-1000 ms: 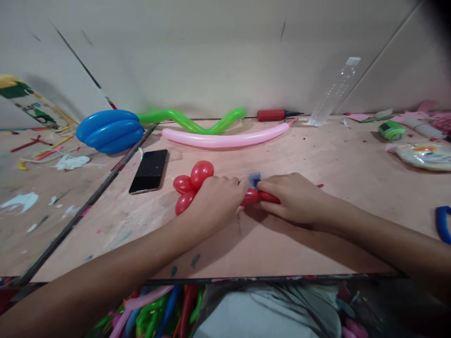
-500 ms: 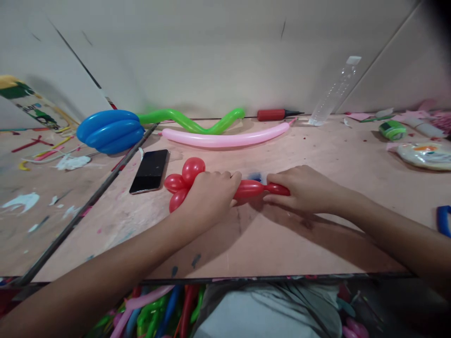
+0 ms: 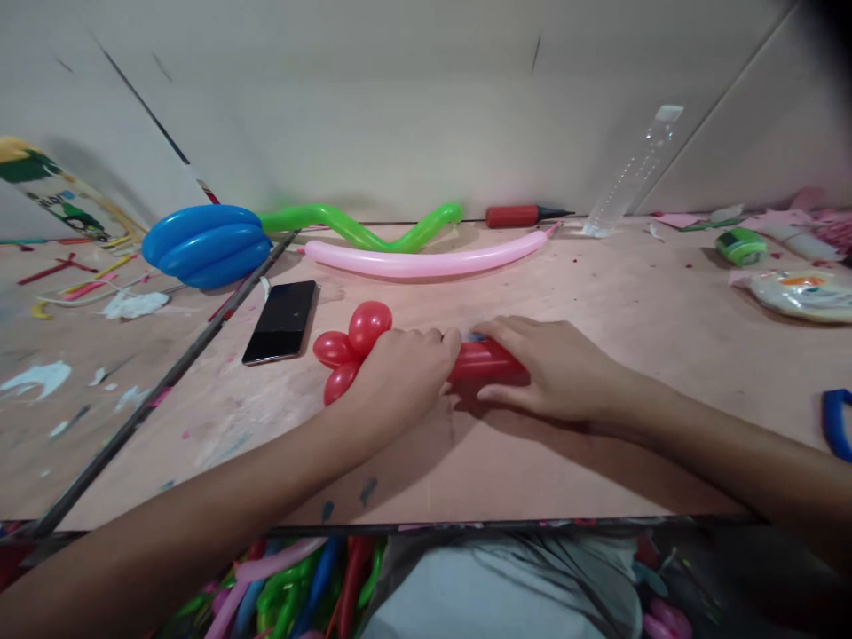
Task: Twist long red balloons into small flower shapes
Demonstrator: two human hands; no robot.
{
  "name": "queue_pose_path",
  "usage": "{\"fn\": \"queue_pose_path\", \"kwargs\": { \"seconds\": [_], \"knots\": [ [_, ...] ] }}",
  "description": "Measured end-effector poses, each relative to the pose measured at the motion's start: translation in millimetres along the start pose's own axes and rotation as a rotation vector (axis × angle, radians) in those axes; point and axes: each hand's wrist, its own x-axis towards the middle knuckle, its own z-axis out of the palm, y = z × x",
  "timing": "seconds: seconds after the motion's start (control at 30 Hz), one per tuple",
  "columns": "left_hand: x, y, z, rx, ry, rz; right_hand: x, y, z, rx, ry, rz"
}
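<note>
A red modelling balloon (image 3: 369,327) lies across the middle of the table, with several round bubbles bunched at its left end. My left hand (image 3: 413,368) is wrapped over it just right of the bubbles, fingers closed. A straight red length runs from there to my right hand (image 3: 549,364), whose thumb and fingers curl around it from both sides. The balloon's right tip is hidden in that palm. Behind my hands lies a long pink balloon (image 3: 426,264), and beyond it a bent green balloon (image 3: 373,238) joined to a blue balloon bundle (image 3: 206,247).
A black phone (image 3: 280,321) lies left of the red bubbles. Along the wall are a red hand pump (image 3: 512,216) and a leaning clear plastic bottle (image 3: 629,177). A green roll (image 3: 741,247) and a flat plastic packet (image 3: 802,295) are at the right. Loose balloons (image 3: 286,590) fill the space below the table edge.
My right hand has slid left along the red balloon, nearer my left hand, and now covers the narrow end that showed before. The left hand keeps its grip, almost unmoved.
</note>
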Motion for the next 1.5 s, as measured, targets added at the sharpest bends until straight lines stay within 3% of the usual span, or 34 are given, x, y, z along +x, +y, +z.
{"fn": "queue_pose_path", "kwargs": {
  "seconds": [0.2,0.47,0.8,1.17,1.27,1.33,1.43,1.5],
  "knots": [
    [-2,7,12.4,0.013,0.051,0.057,3,-19,5,-0.026,-0.129,0.028],
    [-2,7,4.6,-0.053,-0.043,0.084,-1,-12,11,0.015,-0.072,-0.062],
    [2,11,-0.4,-0.006,-0.019,0.065,1,-11,9,-0.044,-0.047,-0.028],
    [-1,9,8.9,-0.032,-0.038,0.078,1,-12,10,-0.007,-0.120,-0.052],
    [0,13,2.8,0.001,-0.010,0.070,1,-11,9,-0.051,-0.080,-0.035],
    [-4,17,-5.6,0.045,0.070,0.087,2,-9,7,-0.086,-0.047,-0.037],
    [-15,20,-27.0,0.022,0.238,0.081,2,-2,-1,-0.137,-0.009,-0.030],
    [-23,13,-46.9,-0.058,0.298,0.007,2,2,-10,-0.174,0.011,-0.018]
  ]
}}
